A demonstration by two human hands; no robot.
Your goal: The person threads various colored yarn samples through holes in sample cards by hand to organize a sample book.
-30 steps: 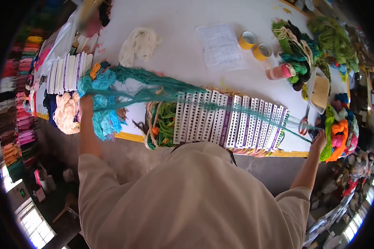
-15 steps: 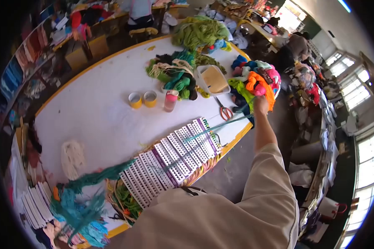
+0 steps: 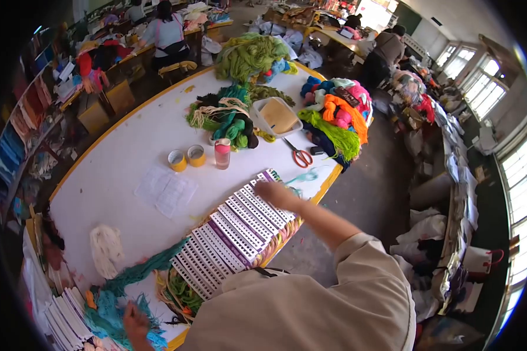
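Note:
My left hand (image 3: 136, 325) is low at the left table edge, closed in a bundle of teal yarn (image 3: 136, 274) that trails up toward the middle. A row of white punched cards with purple edges (image 3: 234, 233) lies along the near table edge. My right hand (image 3: 273, 193), blurred, is over the far end of that row. A loose curl of teal strand (image 3: 303, 175) lies on the table just past its fingers; whether the hand still grips it cannot be told. Green and orange yarn (image 3: 181, 291) shows under the near end of the cards.
Red-handled scissors (image 3: 300, 157), two yellow tape rolls (image 3: 186, 157), a pink cup (image 3: 222, 153), a paper sheet (image 3: 166, 191) and a white skein (image 3: 106, 248) lie on the white table (image 3: 129, 146). Yarn heaps (image 3: 335, 114) and a tray (image 3: 279, 116) crowd the far end. Other people (image 3: 165, 29) work behind.
My right hand came back from the far yarn heap to the card row, and the taut teal strand has gone slack. My head turned, and my left hand is in sight again.

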